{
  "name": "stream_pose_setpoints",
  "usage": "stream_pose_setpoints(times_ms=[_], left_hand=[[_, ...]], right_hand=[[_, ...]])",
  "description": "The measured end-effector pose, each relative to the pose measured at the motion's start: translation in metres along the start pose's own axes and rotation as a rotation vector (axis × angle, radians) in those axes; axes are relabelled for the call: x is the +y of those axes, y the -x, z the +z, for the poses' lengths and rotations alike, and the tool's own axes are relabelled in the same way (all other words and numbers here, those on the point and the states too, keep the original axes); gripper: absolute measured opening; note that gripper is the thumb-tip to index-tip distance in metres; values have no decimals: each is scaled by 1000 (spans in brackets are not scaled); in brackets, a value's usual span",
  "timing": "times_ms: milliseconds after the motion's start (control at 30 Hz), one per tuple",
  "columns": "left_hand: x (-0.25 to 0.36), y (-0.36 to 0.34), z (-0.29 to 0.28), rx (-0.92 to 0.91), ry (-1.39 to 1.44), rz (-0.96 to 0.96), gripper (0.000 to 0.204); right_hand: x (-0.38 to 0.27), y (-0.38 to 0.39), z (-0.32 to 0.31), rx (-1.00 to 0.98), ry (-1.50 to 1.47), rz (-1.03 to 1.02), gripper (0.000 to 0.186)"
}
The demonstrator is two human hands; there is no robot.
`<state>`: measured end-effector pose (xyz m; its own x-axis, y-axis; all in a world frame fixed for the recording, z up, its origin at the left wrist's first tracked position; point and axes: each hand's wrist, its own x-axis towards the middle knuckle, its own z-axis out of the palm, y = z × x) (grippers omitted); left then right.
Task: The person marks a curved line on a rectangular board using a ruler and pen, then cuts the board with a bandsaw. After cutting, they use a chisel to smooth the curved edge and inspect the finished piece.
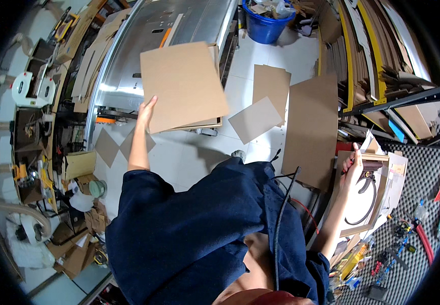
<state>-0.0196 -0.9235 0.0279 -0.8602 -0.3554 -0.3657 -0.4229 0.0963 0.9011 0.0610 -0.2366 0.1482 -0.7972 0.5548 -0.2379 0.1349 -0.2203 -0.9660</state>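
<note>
Workshop floor littered with cardboard sheets (256,119): left hand (146,113) grips a cardboard stack (183,86) held up over the metal machine (179,30), right hand (353,165) closed on a wooden frame (364,195) at the desk (423,168), blue bin (266,23) behind.

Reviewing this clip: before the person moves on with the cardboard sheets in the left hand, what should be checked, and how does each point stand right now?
1. Left hand has hold of the cardboard sheets: ok, fingers on the lower left edge only.
2. Sheets aligned as one stack: not ok, lower sheets stick out at the bottom right.
3. Right hand free: not ok, it grips a wooden frame at the bench.
4. Floor ahead clear of trip hazards: not ok, loose cardboard pieces lie on the tiles.
5. Metal table has room: cannot tell, the sheets hide part of it.
</note>
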Motion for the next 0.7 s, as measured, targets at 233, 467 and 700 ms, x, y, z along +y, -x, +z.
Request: stream_pose_setpoints(times_ms=[233, 467, 700], left_hand=[[-25, -44, -34, -35, -108, -208, 69], [-85, -108, -84, 154, -363, 20, 54], [-71, -111, -10, 543, -1209, 195, 68]], right_hand=[[38, 33, -28, 155, 17, 102, 31], [83, 59, -38, 262, 289, 140, 31], [97, 124, -72, 556, 70, 19, 21]])
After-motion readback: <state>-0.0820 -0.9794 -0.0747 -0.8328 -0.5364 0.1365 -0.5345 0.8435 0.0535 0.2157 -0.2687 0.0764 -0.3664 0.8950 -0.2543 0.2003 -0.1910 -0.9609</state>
